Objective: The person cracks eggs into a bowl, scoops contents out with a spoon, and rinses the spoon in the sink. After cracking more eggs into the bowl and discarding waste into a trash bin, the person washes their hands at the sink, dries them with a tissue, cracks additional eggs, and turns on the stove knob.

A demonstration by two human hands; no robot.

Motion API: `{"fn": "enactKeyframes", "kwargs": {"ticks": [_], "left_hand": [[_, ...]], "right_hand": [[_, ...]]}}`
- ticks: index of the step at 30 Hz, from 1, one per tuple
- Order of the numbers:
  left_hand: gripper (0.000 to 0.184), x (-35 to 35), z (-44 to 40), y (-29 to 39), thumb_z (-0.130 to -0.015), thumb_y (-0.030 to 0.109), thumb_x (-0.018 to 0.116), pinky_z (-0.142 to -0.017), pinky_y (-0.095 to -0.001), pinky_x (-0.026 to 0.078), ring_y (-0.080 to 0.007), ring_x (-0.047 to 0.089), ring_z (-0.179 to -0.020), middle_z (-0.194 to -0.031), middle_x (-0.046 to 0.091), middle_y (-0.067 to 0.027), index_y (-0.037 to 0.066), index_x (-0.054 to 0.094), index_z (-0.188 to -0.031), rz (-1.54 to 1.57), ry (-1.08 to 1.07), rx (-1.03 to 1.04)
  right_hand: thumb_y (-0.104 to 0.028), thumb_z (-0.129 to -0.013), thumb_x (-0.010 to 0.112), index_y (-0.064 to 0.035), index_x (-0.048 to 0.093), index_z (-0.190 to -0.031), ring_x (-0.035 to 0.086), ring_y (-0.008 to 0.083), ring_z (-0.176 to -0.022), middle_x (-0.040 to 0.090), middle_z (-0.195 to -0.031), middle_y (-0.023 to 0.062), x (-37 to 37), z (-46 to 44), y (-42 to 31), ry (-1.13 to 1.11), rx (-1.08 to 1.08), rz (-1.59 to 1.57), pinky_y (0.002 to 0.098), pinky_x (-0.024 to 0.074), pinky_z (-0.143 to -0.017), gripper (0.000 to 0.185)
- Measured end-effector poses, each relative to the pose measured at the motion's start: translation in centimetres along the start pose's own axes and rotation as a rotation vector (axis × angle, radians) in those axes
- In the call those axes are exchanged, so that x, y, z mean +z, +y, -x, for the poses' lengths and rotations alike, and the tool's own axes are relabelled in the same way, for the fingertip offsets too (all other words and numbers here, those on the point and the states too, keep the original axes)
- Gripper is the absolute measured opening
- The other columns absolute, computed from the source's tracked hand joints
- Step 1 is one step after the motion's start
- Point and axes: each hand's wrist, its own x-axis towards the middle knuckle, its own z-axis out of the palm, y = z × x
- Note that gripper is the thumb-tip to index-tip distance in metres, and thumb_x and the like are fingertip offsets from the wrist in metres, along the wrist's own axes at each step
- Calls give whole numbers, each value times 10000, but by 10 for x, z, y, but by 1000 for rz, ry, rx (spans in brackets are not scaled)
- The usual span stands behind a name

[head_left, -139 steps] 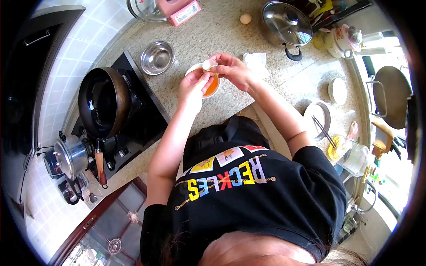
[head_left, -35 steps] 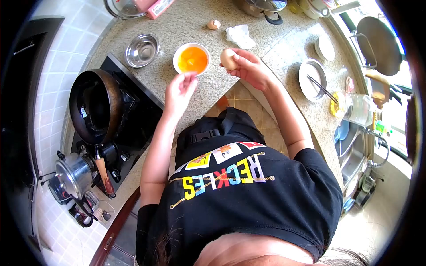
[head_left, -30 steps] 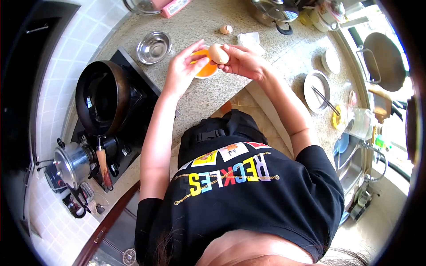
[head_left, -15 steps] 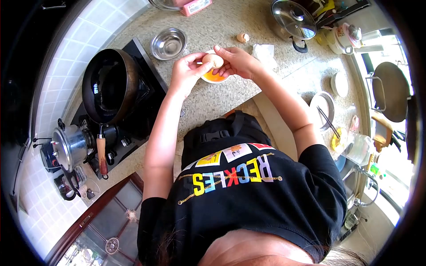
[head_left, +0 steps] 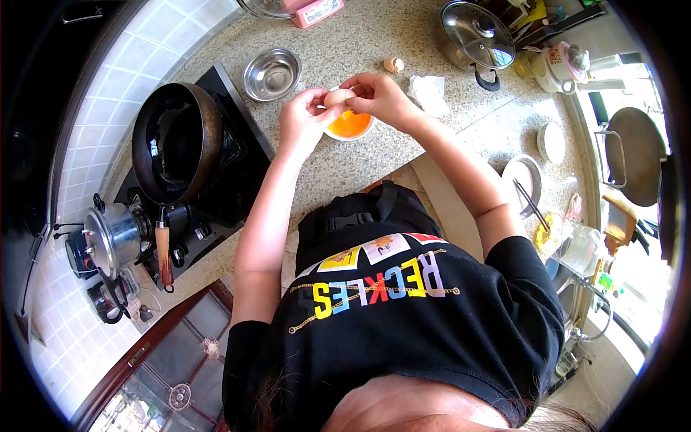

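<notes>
An egg [head_left: 338, 97] is held between my two hands above a white bowl [head_left: 350, 139] containing orange-yellow beaten-looking egg. My left hand [head_left: 305, 119] grips the egg from the left, with thumb and fingers around it. From the right, the fingers of my right hand [head_left: 379, 99] are closed on the same egg. Whether its shell is cracked is hard to make out. Beyond the hands, a broken eggshell [head_left: 394, 65] lies on the counter, near a crumpled white tissue [head_left: 429, 94].
A steel bowl [head_left: 271, 75] sits beyond my left hand. The stove at left carries a black wok [head_left: 176, 144] and a pressure cooker [head_left: 114, 234]. A lidded pot [head_left: 479, 39] stands at far right, and a pan with chopsticks [head_left: 523, 178] nearer on the right.
My right hand has swung in from the right, its raised thumb now down on the egg. The egg has shifted slightly left, and more of the bowl shows.
</notes>
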Motion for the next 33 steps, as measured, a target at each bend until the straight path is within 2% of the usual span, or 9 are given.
{"fn": "enactKeyframes", "kwargs": {"ticks": [5, 7, 8, 10, 11, 19, 22, 26, 33], "left_hand": [[311, 4, -4, -14, -738, 33, 721, -700, -242, 523, -130, 640, -777, -907, 654, -97, -41, 591, -1010, -31, 62, 22], [341, 6, -4, -13, -754, -54, 668, -774, -247, 513, -129, 623, -848, -982, 631, -97, -40, 561, -1077, -172, 80, -48], [341, 6, -5, -17, -754, -54, 668, -774, -247, 513, -129, 623, -848, -982, 631, -97, -40, 561, -1077, -172, 82, -49], [326, 8, -6, -26, -702, 35, 712, -665, -256, 537, -139, 661, -746, -859, 668, -106, -39, 598, -998, -184, 152, 68], [326, 8, -6, -26, -702, 35, 712, -665, -256, 537, -139, 661, -746, -859, 668, -106, -39, 598, -998, -185, 153, 68], [334, 13, -1, -33, -706, 9, 700, -702, -263, 543, -148, 663, -773, -883, 668, -122, -42, 594, -1019, -143, 211, 39], [391, 16, 3, -27, -728, -63, 658, -751, -242, 518, -125, 626, -829, -969, 640, -97, -52, 558, -1106, -133, 178, -56], [406, 15, 1, -33, -720, -57, 661, -752, -243, 518, -127, 629, -831, -957, 644, -94, -49, 557, -1112, -131, 183, -64], [413, 0, -7, -43, -685, -17, 707, -723, -268, 533, -150, 648, -822, -940, 654, -112, -32, 578, -1077, -433, 148, 128]], "right_hand": [[-112, -750, 643, 24, 625, -1010, 614, 122, -781, 656, -855, 80, 7, -2, 3, 124, -34, 209, 263, 501, -757, 294], [-118, -745, 647, 22, 628, -1004, 619, 125, -775, 658, -842, 85, 10, -2, 3, 145, -41, 221, 265, 505, -754, 295], [-124, -740, 652, 21, 631, -997, 624, 127, -770, 661, -829, 91, 12, -2, 2, 167, -50, 235, 266, 509, -750, 296], [-124, -727, 658, 21, 636, -988, 641, 143, -768, 669, -835, 108, 15, -3, 10, 188, -80, 225, 276, 518, -746, 299], [-121, -724, 660, 23, 637, -983, 651, 151, -772, 674, -841, 115, 16, -3, 13, 205, -104, 225, 280, 524, -746, 298], [-105, -712, 665, 30, 637, -992, 678, 179, -788, 684, -852, 138, 21, -3, 24, 242, -146, 270, 287, 541, -749, 313], [-132, -682, 692, 8, 652, -946, 678, 232, -728, 668, -785, 166, 25, -3, 33, 288, -187, 262, 310, 536, -692, 301], [-131, -669, 693, -15, 660, -951, 669, 270, -733, 659, -785, 170, 24, -1, 31, 296, -220, 332, 322, 534, -690, 307], [-95, -663, 662, -22, 649, -993, 652, 310, -820, 656, -889, 175, 9, -2, 28, 200, -313, 461, 351, 525, -754, 338]]}}
